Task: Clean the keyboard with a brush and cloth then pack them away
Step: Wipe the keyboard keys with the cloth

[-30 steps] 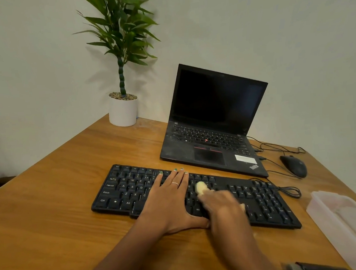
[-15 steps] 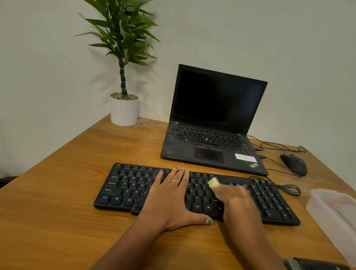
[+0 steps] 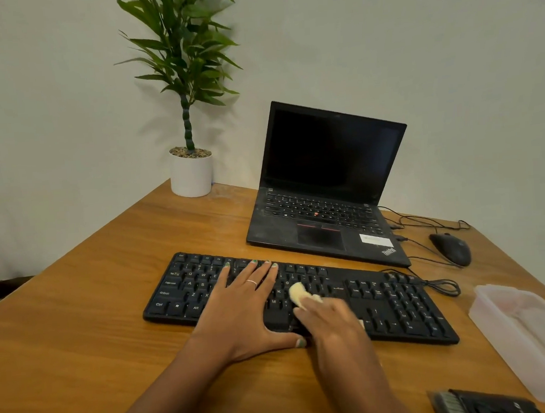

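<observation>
A black keyboard (image 3: 397, 307) lies across the middle of the wooden table. My left hand (image 3: 242, 305) rests flat on its left-centre keys, fingers straight, thumb at the front edge. My right hand (image 3: 330, 318) holds a pale yellow cloth (image 3: 298, 293) against the middle keys; most of the cloth is hidden under the fingers, and the hand is blurred. A black brush (image 3: 478, 404) with grey bristles lies at the bottom right edge of the view, partly cut off.
An open black laptop (image 3: 324, 183) stands behind the keyboard. A black mouse (image 3: 451, 248) and cables lie at the back right. A translucent plastic box (image 3: 531, 333) sits at the right edge. A potted plant (image 3: 191, 173) stands at the table's far corner.
My right hand with the cloth went away from me over the keys, then came back toward me and left. My left hand stayed on the keyboard.
</observation>
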`<act>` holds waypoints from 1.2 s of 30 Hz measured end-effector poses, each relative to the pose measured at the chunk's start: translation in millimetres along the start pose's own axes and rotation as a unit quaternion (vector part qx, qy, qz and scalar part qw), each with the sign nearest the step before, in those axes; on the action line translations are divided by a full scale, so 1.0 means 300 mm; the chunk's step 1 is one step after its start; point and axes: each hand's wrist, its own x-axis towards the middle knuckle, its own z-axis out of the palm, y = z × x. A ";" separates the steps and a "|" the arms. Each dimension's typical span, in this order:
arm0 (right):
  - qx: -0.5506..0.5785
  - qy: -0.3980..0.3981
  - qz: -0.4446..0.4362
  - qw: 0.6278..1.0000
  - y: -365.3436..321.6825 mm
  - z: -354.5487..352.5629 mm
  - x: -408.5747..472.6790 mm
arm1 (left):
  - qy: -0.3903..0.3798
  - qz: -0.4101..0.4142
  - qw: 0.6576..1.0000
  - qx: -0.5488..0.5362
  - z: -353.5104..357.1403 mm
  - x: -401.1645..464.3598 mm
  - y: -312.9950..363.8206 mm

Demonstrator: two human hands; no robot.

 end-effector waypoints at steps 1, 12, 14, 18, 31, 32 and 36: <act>0.002 -0.007 -0.009 1.000 0.003 -0.005 -0.005 | 0.005 -0.002 1.000 0.001 0.002 -0.008 -0.006; 0.019 -0.005 -0.004 1.000 -0.044 -0.027 0.018 | 0.017 -0.018 1.000 0.009 0.003 -0.014 0.014; 0.036 0.062 0.061 0.996 0.017 -0.035 0.039 | 0.017 -0.019 1.000 0.009 0.009 -0.010 0.021; 0.011 0.005 0.006 1.000 -0.050 -0.024 0.019 | 0.009 -0.017 1.000 0.016 0.013 -0.004 0.023; 0.020 -0.004 -0.004 1.000 -0.046 -0.014 0.018 | 0.005 -0.020 1.000 0.018 0.012 -0.003 0.026; 0.031 0.016 0.032 0.999 -0.019 -0.020 0.039 | 0.002 -0.020 1.000 0.013 0.012 -0.003 0.027; 0.010 0.029 0.031 0.999 -0.049 0.006 0.063 | 0.003 -0.022 1.000 0.018 0.008 -0.009 0.029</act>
